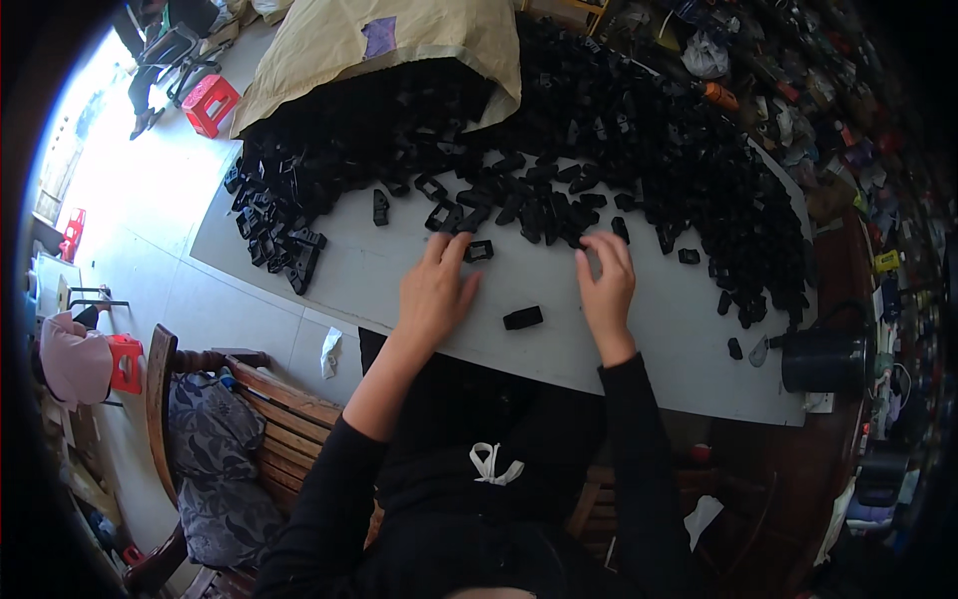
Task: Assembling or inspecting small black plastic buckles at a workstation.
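My left hand [429,295] is over the pale table, its fingers stretched toward the near edge of a pile of small black plastic parts [544,205]. Just right of its fingertips lies a hollow black rectangular part [479,251]. My right hand [607,285] reaches to the same pile, thumb and fingers apart. Its fingertips are close to black pieces; whether they touch one I cannot tell. Between my hands, nearer to me, a single black block-shaped part [522,317] rests on the table.
A large tan sack [399,50] lies at the back with black parts at its mouth. The parts spread along the table [689,339] to the right, near a black cylindrical container [824,361]. A wooden bench [289,419] with cushions and red stools [209,105] stand left.
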Demonstrator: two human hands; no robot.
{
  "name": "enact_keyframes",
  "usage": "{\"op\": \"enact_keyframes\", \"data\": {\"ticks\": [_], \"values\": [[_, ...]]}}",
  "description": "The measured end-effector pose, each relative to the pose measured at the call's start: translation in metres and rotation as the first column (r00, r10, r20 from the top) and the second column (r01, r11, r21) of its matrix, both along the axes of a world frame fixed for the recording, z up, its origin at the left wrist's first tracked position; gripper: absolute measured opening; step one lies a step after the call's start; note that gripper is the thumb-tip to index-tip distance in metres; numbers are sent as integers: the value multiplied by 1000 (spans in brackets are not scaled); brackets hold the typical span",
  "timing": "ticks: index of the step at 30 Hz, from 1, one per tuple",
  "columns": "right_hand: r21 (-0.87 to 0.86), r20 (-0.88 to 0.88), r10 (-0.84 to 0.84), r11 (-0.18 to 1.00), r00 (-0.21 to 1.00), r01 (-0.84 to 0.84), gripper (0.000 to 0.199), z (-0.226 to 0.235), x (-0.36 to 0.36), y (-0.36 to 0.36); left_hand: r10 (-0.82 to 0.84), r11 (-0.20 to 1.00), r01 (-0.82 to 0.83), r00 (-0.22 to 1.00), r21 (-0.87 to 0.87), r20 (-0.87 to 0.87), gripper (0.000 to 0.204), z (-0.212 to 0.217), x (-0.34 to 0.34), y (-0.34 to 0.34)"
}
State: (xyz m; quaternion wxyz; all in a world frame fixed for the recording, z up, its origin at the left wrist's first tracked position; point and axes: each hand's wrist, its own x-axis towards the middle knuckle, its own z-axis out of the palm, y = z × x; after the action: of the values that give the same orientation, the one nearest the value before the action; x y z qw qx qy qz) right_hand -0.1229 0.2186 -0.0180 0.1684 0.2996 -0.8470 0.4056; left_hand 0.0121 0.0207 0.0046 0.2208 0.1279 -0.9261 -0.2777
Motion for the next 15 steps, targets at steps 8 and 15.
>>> {"op": "enact_keyframes", "data": {"ticks": [8,15], "values": [[172,47,-55,984,997,46,15,2,2,-7,-103,993,100,993,65,53,35,-16,-3,1],[186,39,244,951,969,-247,25,9,9,-8,-165,982,166,986,93,-23,31,-16,-1,-3]]}}
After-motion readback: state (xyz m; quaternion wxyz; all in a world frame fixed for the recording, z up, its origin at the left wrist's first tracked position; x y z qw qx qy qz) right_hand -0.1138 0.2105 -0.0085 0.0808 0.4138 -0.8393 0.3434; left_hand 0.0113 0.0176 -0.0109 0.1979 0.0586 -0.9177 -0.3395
